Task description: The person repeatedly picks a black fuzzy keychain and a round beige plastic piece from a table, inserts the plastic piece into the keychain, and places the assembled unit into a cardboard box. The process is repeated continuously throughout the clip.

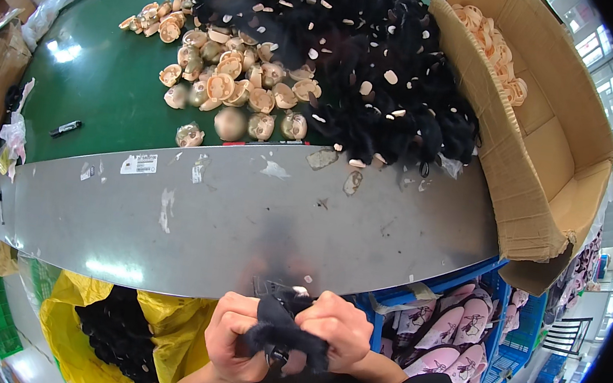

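Observation:
Close to my body, at the near edge of the metal table, I hold a small black fuzzy fabric piece [278, 321] between both hands. My left hand [233, 338] is closed on its left side, fingers curled and thumb over the cloth. My right hand [340, 331] grips the other side in a fist. A pale bit shows at the top of the piece, and a dark shiny round part sits low by my left thumb. The palms and the inside of the cloth are hidden.
A pile of black fuzzy pieces [337, 51] with pale tabs covers the far table, beside peach plastic doll-head shells [220, 87]. A cardboard box [526, 186] stands right. Below are a yellow bag [69, 316] and blue crates [504, 380] with pink slippers [446, 325]. A marker [66, 128] lies left.

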`<state>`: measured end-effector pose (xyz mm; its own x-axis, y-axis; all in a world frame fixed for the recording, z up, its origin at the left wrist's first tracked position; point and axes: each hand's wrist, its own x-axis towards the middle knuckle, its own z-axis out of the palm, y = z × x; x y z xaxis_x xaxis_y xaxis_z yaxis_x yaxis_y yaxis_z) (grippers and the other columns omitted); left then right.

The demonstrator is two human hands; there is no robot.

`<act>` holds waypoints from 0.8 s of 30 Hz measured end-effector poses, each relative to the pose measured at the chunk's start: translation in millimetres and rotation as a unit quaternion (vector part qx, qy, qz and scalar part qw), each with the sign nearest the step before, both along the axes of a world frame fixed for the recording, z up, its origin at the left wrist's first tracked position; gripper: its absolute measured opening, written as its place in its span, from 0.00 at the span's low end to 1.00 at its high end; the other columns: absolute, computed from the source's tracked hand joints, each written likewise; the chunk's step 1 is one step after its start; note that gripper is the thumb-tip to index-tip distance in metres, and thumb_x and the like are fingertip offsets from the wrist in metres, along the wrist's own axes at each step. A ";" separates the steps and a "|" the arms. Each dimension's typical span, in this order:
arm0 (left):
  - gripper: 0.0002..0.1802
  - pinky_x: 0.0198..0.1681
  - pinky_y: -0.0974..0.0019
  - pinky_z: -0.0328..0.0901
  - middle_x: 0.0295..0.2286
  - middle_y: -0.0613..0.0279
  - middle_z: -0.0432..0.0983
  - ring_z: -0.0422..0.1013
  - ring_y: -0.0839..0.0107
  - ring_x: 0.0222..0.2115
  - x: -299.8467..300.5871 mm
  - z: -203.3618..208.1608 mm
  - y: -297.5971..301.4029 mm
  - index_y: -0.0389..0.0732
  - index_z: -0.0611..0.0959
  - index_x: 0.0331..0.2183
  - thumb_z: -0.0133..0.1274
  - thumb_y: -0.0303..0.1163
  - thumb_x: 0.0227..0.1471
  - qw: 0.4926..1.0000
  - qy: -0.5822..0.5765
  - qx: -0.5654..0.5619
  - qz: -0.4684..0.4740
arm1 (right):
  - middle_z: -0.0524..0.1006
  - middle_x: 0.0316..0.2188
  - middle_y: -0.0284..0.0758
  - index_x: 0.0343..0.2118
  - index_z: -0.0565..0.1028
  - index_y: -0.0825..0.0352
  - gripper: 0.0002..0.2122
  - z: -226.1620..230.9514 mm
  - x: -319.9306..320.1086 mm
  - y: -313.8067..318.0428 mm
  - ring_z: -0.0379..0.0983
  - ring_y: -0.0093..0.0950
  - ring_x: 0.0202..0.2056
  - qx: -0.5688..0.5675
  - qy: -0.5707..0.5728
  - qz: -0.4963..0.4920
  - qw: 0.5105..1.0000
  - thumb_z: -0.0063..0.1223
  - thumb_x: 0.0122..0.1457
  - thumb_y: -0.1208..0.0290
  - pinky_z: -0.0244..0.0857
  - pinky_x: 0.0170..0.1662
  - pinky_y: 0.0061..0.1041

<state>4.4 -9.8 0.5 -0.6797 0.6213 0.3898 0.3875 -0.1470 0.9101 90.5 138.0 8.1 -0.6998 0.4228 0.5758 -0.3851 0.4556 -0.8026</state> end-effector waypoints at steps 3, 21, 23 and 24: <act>0.22 0.37 0.64 0.63 0.34 0.60 0.71 0.68 0.68 0.34 2.7 -8.0 4.2 0.42 0.72 0.30 0.71 0.33 0.40 0.996 0.061 -0.018 0.070 | 0.79 0.28 0.38 0.29 0.77 0.71 0.12 -2.4 -1.0 -5.2 0.71 0.27 0.23 -0.032 -0.028 -0.029 0.999 0.72 0.47 0.74 0.63 0.24 0.21; 0.39 0.60 0.58 0.60 0.49 0.47 0.69 0.69 0.60 0.52 -15.5 -0.8 6.2 0.32 0.69 0.53 0.68 0.36 0.42 0.941 -0.317 0.054 -0.102 | 0.76 0.36 0.27 0.32 0.78 0.58 0.09 -8.9 14.0 12.7 0.71 0.27 0.38 0.284 -0.019 -0.125 0.951 0.62 0.47 0.65 0.69 0.48 0.35; 0.44 0.62 0.58 0.58 0.51 0.46 0.69 0.68 0.60 0.54 -15.9 11.1 4.1 0.31 0.66 0.57 0.68 0.35 0.42 0.930 -0.339 0.039 -0.138 | 0.76 0.36 0.26 0.31 0.78 0.56 0.06 -0.8 15.3 27.3 0.72 0.25 0.39 0.361 -0.009 -0.097 0.928 0.60 0.49 0.67 0.69 0.50 0.34; 0.46 0.62 0.58 0.57 0.52 0.46 0.69 0.68 0.60 0.55 -17.6 17.0 5.3 0.30 0.64 0.59 0.67 0.34 0.42 0.923 -0.349 0.037 -0.158 | 0.75 0.35 0.25 0.31 0.78 0.56 0.05 4.6 15.0 32.5 0.72 0.24 0.40 0.404 -0.004 -0.082 0.911 0.58 0.51 0.68 0.69 0.50 0.33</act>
<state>-13.2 -4.5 17.5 -0.5708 0.8207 -0.0244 -0.3613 -0.2244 0.9050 105.5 170.5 12.7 -0.6714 -0.0363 0.7402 -0.2536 0.9498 -0.1834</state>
